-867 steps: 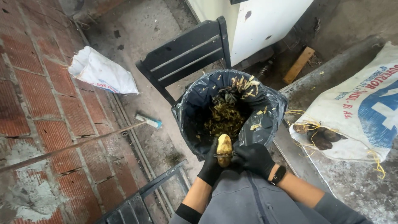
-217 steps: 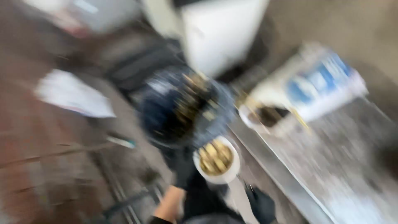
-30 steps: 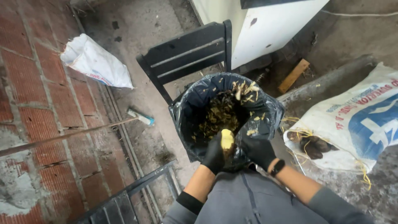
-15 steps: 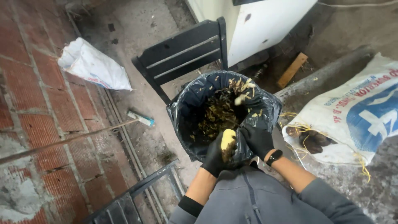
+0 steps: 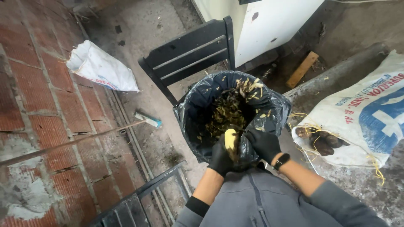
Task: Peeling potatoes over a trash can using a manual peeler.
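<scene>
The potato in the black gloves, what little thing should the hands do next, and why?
Probably turn the potato a little in the left hand, so the right hand can reach skin that is left. Its visible side looks pale and peeled already, and it sits above the lined bin holding peelings.

Single head view, steep downward, close over bin (image 5: 198, 109).

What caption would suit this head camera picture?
Black-gloved left hand holds a half-peeled potato over a bag-lined bin of peelings; right hand works beside it.
</scene>
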